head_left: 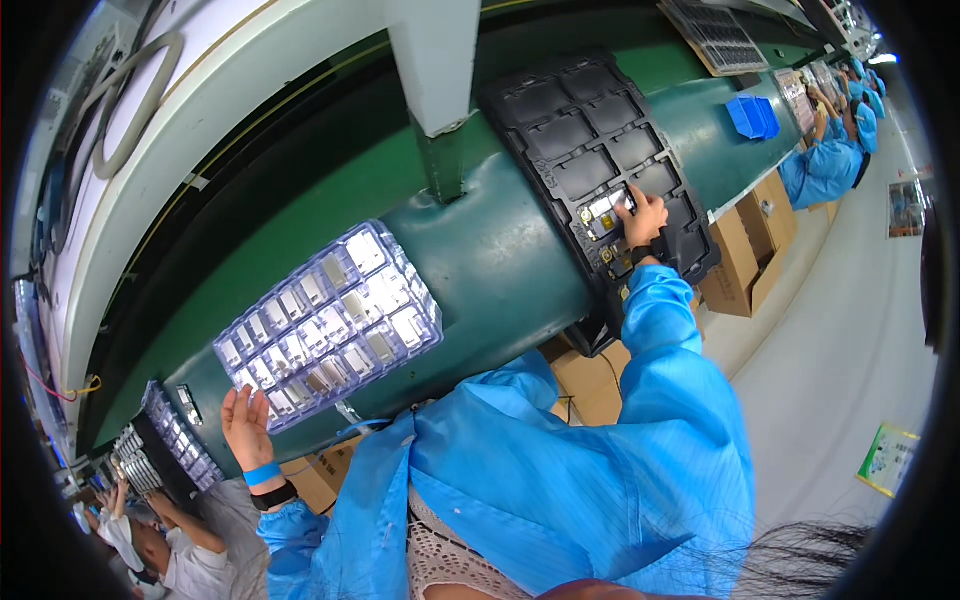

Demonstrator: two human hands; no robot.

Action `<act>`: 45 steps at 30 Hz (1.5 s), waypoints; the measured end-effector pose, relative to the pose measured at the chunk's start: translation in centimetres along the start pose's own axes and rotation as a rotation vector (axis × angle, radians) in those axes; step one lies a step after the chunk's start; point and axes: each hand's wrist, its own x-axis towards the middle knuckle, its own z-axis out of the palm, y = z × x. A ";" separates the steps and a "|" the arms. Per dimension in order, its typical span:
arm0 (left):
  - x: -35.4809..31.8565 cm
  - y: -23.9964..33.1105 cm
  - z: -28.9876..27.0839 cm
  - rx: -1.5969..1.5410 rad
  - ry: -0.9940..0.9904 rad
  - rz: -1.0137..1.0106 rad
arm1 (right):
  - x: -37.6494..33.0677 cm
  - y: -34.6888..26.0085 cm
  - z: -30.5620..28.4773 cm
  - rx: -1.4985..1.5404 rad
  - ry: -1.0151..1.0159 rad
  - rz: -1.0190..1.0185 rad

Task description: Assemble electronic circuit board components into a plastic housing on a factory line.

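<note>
My right hand [645, 218] reaches over a black molded tray [583, 165] with rectangular pockets. Its bent fingers are closed on the right end of a small circuit board [604, 213], which has silver shields and lies at one of the pockets. The fingers partly cover that board. More board parts [617, 262] show in the pocket nearer to me, partly behind my wrist. My left hand [247, 425] is open and holds nothing, fingers raised beside the near left corner of a clear plastic tray [437, 312]. Rows of silver metal parts [331, 322] fill that tray.
The green bench [500, 250] runs left to right, with a grey post [432, 70] behind. A blue bin [752, 117] stands farther right, near a co-worker in blue [830, 165]. Cardboard boxes [745, 255] sit below the edge. Another person [190, 550] works at far left.
</note>
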 end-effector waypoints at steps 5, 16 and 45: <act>1.4 -0.5 -6.9 -0.113 0.251 0.041 | -1.1 -3.0 -0.1 -0.396 0.070 0.007; 18.1 -9.8 -24.0 0.031 0.864 0.037 | -6.2 -10.7 -5.8 0.197 0.145 -0.252; 30.0 -9.1 -31.0 1.055 0.854 0.026 | -18.9 -24.4 -12.3 0.309 -0.065 -0.308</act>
